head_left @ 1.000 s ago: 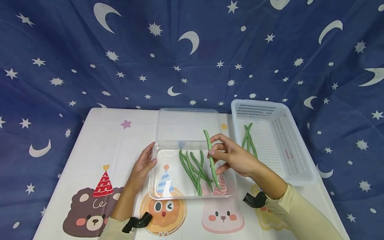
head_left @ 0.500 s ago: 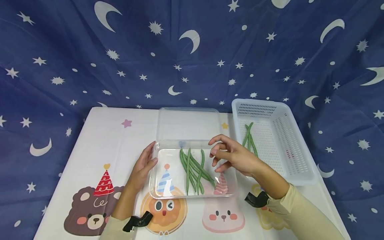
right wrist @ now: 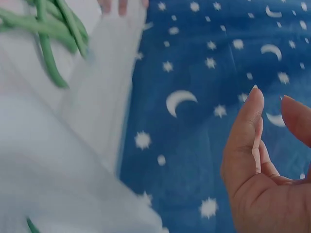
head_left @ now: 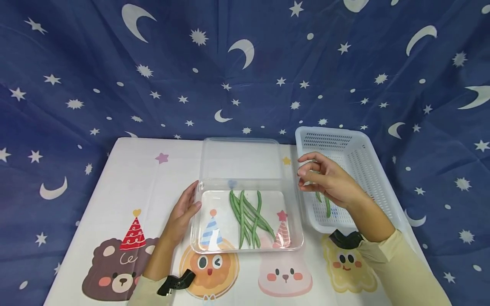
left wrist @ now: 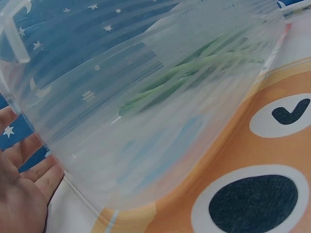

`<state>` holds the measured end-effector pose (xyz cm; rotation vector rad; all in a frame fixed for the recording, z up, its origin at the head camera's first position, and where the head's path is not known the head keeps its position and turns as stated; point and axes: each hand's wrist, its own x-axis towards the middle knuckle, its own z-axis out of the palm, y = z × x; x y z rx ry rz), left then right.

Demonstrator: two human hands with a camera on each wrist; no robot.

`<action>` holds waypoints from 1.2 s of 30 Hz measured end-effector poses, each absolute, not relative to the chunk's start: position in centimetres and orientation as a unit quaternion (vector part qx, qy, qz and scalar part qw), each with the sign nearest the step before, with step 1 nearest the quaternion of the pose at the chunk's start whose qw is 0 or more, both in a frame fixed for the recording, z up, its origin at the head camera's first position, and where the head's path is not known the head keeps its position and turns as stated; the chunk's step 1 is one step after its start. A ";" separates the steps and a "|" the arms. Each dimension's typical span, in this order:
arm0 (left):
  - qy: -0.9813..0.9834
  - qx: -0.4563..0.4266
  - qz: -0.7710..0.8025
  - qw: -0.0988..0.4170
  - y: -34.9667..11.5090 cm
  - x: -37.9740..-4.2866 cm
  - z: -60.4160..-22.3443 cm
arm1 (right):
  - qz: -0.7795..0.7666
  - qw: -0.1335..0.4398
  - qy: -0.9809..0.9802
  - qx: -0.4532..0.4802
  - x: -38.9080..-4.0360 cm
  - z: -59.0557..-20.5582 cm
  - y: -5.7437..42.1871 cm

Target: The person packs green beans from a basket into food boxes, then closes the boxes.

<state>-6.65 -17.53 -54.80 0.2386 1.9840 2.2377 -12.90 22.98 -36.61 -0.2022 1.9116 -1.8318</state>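
Observation:
In the head view my left hand (head_left: 181, 215) rests against the left wall of a clear plastic container (head_left: 214, 248), its fingertips and thumb touching the side. Several green beans (head_left: 249, 221) lie crossed inside it. The left wrist view shows my fingers on the outside of that wall and the beans (left wrist: 184, 73) through the plastic. My right hand (head_left: 331, 180) is above the left side of a white perforated basket (head_left: 357, 161), holding nothing, thumb and fingers apart. Below it a few green beans (head_left: 328, 207) in the basket are partly hidden by the hand.
A clear lid (head_left: 239, 157) lies flat behind the container. The basket stands to the container's right, close to it. The table (head_left: 153, 187) has a white cloth with cartoon prints, and a dark blue curtain (head_left: 172, 63) hangs behind it.
My right hand let go of a green bean, which now lies with the others in the container. The hand then moved right, over the basket. My left hand has stayed put.

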 end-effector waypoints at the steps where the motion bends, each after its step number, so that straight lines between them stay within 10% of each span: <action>1: 0.660 0.079 0.744 0.071 -17.6 -6.6 -54.8 | -0.674 0.232 0.697 -0.073 -13.2 -36.5 23.5; 36: 0.656 0.071 0.747 0.079 -17.5 -6.7 -54.6 | -0.563 0.302 0.747 0.187 -24.1 -46.2 34.3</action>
